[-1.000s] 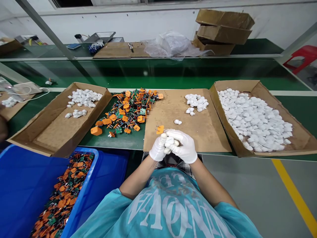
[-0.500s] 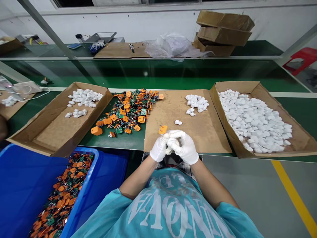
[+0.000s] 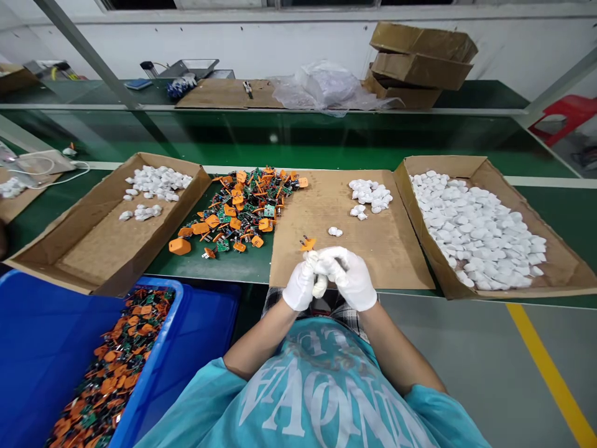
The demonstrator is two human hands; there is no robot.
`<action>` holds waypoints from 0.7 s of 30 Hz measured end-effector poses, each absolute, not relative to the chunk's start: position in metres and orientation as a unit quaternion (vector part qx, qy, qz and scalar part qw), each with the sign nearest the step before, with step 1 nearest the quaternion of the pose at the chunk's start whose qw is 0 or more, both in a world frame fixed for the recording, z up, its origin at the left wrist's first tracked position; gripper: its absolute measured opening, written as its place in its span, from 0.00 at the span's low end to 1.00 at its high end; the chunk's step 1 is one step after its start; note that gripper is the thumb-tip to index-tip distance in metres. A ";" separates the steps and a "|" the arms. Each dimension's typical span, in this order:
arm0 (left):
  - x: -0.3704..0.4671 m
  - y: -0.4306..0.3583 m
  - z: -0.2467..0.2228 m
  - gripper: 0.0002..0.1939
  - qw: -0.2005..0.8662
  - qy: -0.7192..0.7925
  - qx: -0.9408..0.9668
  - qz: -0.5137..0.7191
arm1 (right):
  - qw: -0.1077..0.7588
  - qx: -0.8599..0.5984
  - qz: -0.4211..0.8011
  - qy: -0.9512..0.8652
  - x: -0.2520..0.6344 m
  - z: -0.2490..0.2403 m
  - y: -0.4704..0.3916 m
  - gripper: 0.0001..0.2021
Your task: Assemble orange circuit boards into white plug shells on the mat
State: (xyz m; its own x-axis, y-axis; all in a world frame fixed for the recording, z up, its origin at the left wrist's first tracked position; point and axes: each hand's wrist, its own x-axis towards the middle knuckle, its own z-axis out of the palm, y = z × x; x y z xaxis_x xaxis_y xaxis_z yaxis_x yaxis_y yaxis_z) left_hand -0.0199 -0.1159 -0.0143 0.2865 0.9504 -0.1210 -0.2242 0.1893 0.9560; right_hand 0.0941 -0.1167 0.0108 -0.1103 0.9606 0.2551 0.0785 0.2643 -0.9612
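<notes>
Both of my hands wear white gloves and meet above the front of the cardboard sheet (image 3: 298,205). My left hand (image 3: 300,285) is closed, and an orange plug piece (image 3: 308,244) with metal prongs sticks out past its fingertips. Against those fingers my right hand (image 3: 352,280) is pinched, touching the left; whatever lies between its fingertips is hidden. Just beyond the hands is a small clump of white pieces (image 3: 334,231). A larger cluster of white pieces (image 3: 372,195) lies further back on the sheet.
Orange plugs with green circuit boards (image 3: 237,211) are heaped at left. White pieces partly fill the left cardboard tray (image 3: 93,249) and the right tray (image 3: 571,267). A blue bin (image 3: 161,339) of similar orange parts stands below left. Boxes (image 3: 422,68) are stacked behind.
The orange plug piece has tilted in my fingers, showing more edge-on with its prongs pointing more upward. My right fingers have shifted slightly against my left.
</notes>
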 end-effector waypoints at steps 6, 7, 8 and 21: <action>-0.023 -0.113 -0.009 0.40 0.670 0.405 0.443 0.437 | 0.467 -0.403 0.175 -0.767 0.107 -0.003 -0.113 0.13; -0.024 -0.112 -0.009 0.39 0.677 0.398 0.448 0.426 | 0.468 -0.397 0.168 -0.771 0.107 -0.005 -0.113 0.14; -0.026 -0.112 -0.009 0.39 0.681 0.392 0.454 0.420 | 0.474 -0.391 0.172 -0.770 0.107 -0.005 -0.114 0.14; -0.038 -0.110 -0.002 0.18 0.561 0.411 0.539 0.475 | 0.519 -0.389 0.176 -0.741 0.107 0.004 -0.116 0.13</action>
State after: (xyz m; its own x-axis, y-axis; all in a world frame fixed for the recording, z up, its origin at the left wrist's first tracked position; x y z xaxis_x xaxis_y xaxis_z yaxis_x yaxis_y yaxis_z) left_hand -0.0383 -0.1098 -0.0022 0.2106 0.9762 0.0512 -0.0907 -0.0326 0.9953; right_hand 0.1068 -0.1163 0.0040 -0.1585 0.7586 0.6320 0.3938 0.6355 -0.6641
